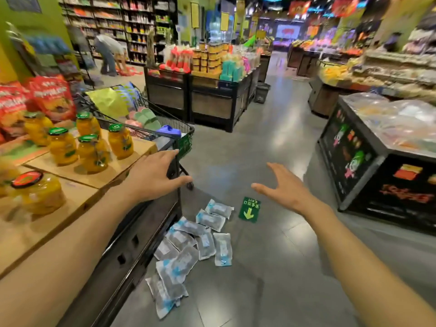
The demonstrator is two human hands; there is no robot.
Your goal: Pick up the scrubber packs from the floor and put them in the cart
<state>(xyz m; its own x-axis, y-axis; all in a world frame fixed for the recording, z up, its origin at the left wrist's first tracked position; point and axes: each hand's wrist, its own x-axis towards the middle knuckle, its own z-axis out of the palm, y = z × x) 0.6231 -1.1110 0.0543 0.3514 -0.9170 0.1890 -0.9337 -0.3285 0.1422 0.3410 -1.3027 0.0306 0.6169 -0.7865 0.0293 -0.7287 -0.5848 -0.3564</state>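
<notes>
Both hands, left (155, 175) and right (285, 185), are hovering spread and empty-gripped over the scrubber packs (188, 246) lying on the floor (271, 267) at the counter's (77, 192) foot, so stooping low and gathering several before reaching to the cart (179, 128) seems wisest.

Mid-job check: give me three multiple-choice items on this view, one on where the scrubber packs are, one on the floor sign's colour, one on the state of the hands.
1. Where do the scrubber packs lie?
A. in the cart
B. on the floor beside the display stand
C. on the cardboard boxes

2. What colour is the floor sign?
A. green
B. red
C. blue

3. How are the hands?
A. both grip packs
B. one grips a jar
C. both open, holding nothing

Answers: 1 B, they are heaped on the grey floor by the stand; 2 A, green with an arrow; 3 C, left hand and right hand show spread fingers.
</notes>
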